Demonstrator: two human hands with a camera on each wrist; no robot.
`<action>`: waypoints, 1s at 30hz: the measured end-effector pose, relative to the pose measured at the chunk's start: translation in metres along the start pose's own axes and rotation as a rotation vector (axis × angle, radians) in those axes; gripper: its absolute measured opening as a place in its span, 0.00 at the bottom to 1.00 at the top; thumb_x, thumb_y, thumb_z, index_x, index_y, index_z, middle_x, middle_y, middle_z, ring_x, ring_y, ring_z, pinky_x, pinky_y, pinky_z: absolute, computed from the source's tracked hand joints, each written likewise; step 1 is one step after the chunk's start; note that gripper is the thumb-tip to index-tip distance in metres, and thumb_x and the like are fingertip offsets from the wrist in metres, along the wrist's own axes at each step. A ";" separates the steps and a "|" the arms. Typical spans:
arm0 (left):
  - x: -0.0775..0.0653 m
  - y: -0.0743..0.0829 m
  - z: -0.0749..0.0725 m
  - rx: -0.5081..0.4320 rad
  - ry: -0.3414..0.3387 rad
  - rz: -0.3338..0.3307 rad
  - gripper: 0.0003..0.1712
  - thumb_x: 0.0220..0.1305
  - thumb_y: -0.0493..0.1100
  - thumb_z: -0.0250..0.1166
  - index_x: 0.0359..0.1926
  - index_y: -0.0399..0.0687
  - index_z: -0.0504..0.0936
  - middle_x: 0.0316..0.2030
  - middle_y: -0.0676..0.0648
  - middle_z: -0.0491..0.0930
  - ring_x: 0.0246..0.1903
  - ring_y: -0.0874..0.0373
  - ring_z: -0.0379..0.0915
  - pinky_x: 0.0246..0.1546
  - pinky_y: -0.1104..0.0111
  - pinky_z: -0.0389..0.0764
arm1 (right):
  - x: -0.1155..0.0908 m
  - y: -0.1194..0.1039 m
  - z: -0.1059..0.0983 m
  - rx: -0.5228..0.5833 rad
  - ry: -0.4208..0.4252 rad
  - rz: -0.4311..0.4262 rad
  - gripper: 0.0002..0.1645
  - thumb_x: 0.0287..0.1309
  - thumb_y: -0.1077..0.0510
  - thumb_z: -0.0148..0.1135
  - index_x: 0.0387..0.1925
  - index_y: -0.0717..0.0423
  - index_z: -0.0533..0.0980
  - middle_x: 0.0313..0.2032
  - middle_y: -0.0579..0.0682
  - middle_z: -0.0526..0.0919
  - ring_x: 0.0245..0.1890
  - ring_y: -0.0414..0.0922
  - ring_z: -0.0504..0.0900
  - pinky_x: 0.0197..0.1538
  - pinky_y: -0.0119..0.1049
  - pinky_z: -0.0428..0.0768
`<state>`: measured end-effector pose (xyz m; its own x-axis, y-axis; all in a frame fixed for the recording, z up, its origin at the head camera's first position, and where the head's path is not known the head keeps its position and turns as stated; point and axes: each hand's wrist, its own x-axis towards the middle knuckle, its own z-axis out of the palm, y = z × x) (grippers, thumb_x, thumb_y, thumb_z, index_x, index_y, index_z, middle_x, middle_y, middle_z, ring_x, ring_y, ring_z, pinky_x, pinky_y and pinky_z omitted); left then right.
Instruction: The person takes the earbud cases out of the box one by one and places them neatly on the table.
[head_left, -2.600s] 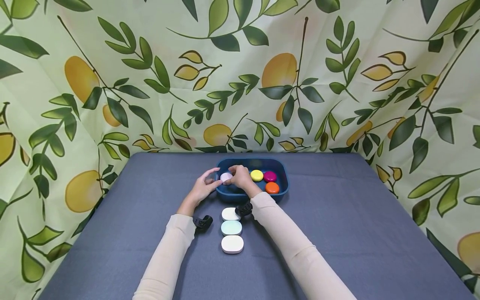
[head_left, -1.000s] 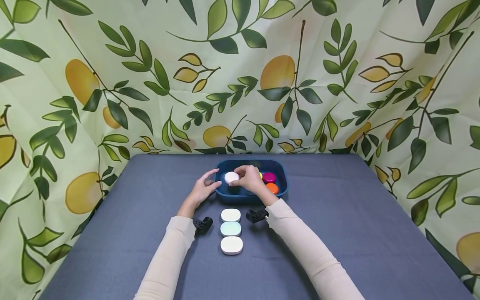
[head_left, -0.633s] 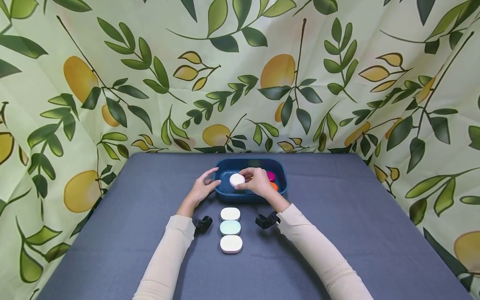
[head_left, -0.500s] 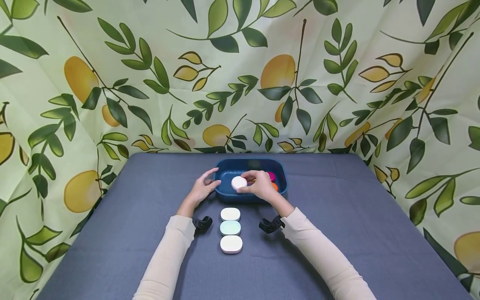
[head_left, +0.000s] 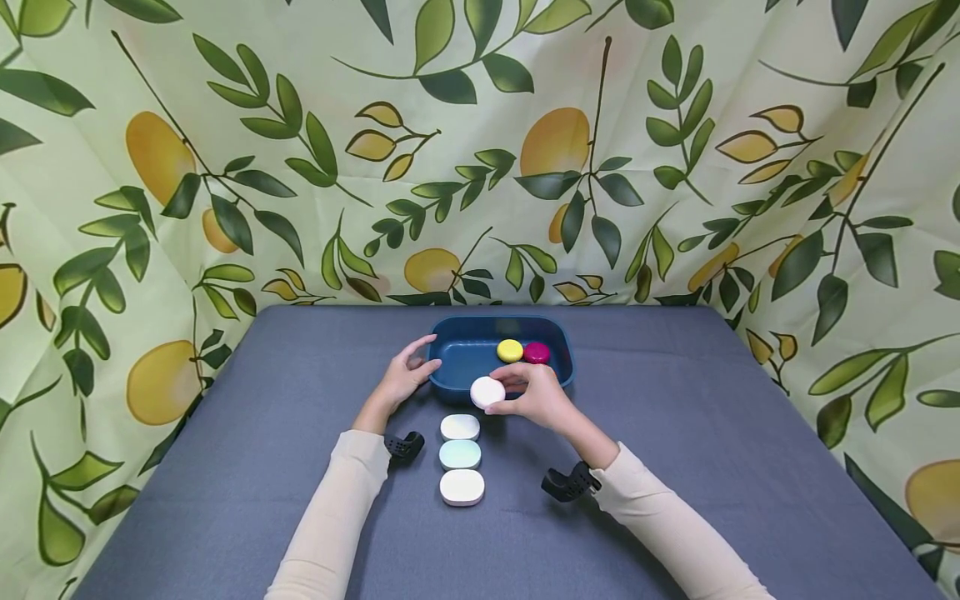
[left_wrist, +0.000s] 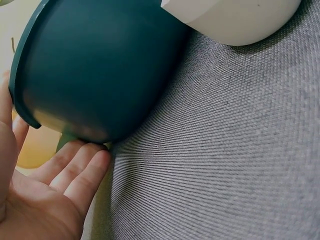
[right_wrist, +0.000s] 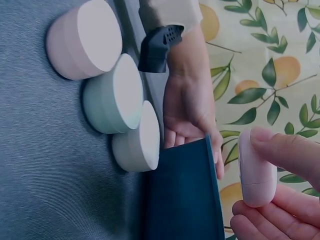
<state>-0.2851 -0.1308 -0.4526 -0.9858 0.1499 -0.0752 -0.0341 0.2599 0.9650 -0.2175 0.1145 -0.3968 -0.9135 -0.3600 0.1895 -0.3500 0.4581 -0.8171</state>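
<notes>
My right hand (head_left: 542, 400) pinches a small round pale pink case (head_left: 487, 392) between thumb and fingers, raised above the front rim of the dark blue bin. In the right wrist view a seam shows round this case (right_wrist: 256, 175). My left hand (head_left: 401, 379) touches the left end of the blue bin (head_left: 465, 358), fingers mostly straight; in the left wrist view its fingertips (left_wrist: 100, 159) meet the bin's wall. Inside the bin lie a yellow round case (head_left: 510, 351) and a magenta one (head_left: 536, 353). The orange one is hidden behind my right hand.
Three oval pots stand in a column before the bin: a whitish one (head_left: 460, 427), a pale mint one (head_left: 460, 455) and a pale pinkish one (head_left: 462, 488). A grey cloth covers the table (head_left: 315, 350). A leaf-and-fruit curtain (head_left: 465, 167) hangs behind.
My right hand has taken hold of the pale pink case at the bin's left end and carried it right and toward me, over the front rim. My left hand has stayed at the bin.
</notes>
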 end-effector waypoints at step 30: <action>0.001 -0.001 -0.002 -0.021 -0.025 -0.004 0.32 0.70 0.43 0.58 0.72 0.56 0.61 0.66 0.30 0.67 0.64 0.40 0.69 0.66 0.49 0.70 | -0.025 0.043 0.018 -0.105 -0.100 0.039 0.28 0.36 0.61 0.80 0.42 0.67 0.81 0.40 0.61 0.87 0.38 0.49 0.86 0.45 0.37 0.86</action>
<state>-0.2865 -0.1326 -0.4529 -0.9812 0.1732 -0.0850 -0.0414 0.2409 0.9697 -0.2057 0.1289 -0.4467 -0.9034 -0.4173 0.0988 -0.3390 0.5537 -0.7606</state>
